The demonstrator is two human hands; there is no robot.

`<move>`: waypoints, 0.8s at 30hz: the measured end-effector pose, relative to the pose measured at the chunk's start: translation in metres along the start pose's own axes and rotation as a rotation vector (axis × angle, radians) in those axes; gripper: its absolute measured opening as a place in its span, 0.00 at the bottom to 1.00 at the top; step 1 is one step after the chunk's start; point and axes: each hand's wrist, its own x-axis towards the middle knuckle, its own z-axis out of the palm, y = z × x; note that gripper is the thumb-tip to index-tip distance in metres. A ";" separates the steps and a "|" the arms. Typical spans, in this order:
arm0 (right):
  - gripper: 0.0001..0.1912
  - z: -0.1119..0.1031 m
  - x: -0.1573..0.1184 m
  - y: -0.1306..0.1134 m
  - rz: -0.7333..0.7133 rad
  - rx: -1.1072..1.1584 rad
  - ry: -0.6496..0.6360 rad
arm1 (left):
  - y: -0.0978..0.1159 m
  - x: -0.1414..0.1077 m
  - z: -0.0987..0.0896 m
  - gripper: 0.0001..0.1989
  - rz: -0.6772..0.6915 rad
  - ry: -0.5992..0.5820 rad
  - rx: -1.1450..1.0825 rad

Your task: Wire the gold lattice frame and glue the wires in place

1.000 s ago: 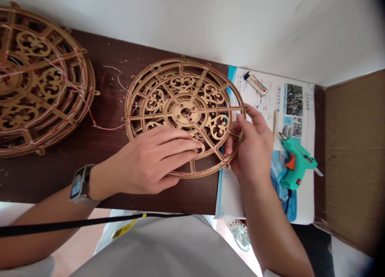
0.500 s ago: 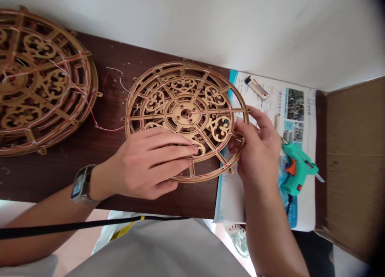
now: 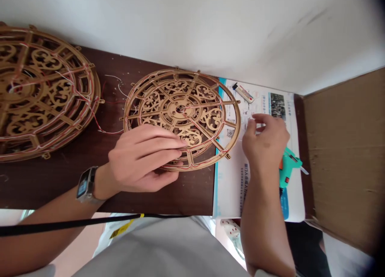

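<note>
Currently, left hand (image 3: 147,158) grasps round frame (image 3: 173,108) near lower-left rim; right hand (image 3: 266,136) apart, right of frame, grip unclear.

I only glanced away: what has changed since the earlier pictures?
The right hand let go of the round frame and moved right, towards the glue gun. The left hand still holds the frame's near edge; the glue gun and far-left frame stack stayed put.
</note>
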 end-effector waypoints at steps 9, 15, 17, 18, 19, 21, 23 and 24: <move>0.20 -0.023 0.011 0.008 0.150 -0.075 0.063 | -0.002 -0.002 0.010 0.12 0.020 0.016 -0.011; 0.21 -0.023 0.010 0.007 0.169 -0.151 0.010 | 0.000 -0.001 0.010 0.10 0.012 0.002 -0.014; 0.20 -0.023 0.009 0.006 0.166 -0.135 0.019 | 0.001 -0.001 0.010 0.10 0.015 0.002 -0.010; 0.20 -0.023 0.008 0.006 0.159 -0.118 0.039 | 0.001 -0.001 0.010 0.10 0.014 -0.001 -0.010; 0.20 -0.023 0.008 0.006 0.150 -0.099 0.066 | 0.001 0.000 0.010 0.10 0.013 -0.004 -0.010; 0.19 -0.024 0.007 0.008 0.125 -0.056 0.105 | 0.000 -0.001 0.010 0.11 0.014 -0.009 -0.011; 0.18 -0.023 0.008 0.009 0.113 -0.027 0.090 | -0.001 -0.001 0.010 0.11 0.025 -0.005 -0.013; 0.18 -0.022 0.008 0.009 0.112 -0.018 0.063 | -0.001 -0.001 0.011 0.12 0.031 -0.003 -0.012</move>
